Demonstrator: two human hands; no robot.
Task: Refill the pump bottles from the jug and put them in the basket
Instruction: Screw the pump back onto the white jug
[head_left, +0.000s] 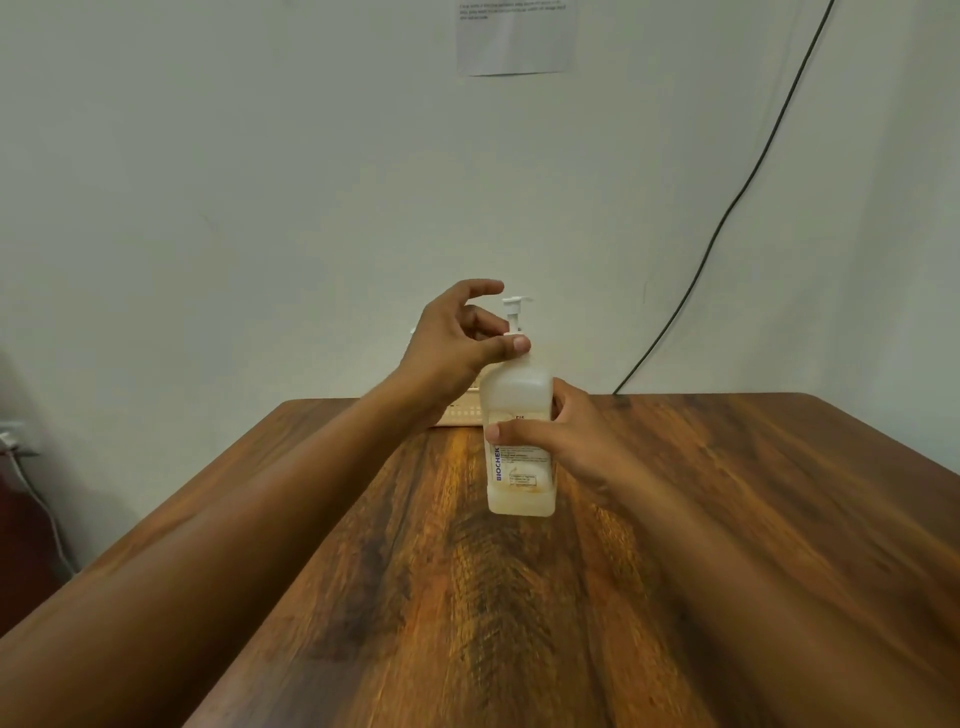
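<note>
A translucent pump bottle (519, 395) with a white label reading BIOCHEK stands upright in the middle of the wooden table (727, 519). My right hand (566, 441) wraps around its body from the right. My left hand (457, 343) is at the neck, thumb and fingers pinching the collar under the white pump head (516, 306). A cream basket (462, 413) sits behind at the table's far edge, mostly hidden by my left wrist and the bottle. No jug is in view.
A pale wall rises directly behind the table, with a paper sheet (517, 36) taped high up. A black cable (727, 208) runs down the wall to the table's back edge. White cables (31, 499) hang at the far left.
</note>
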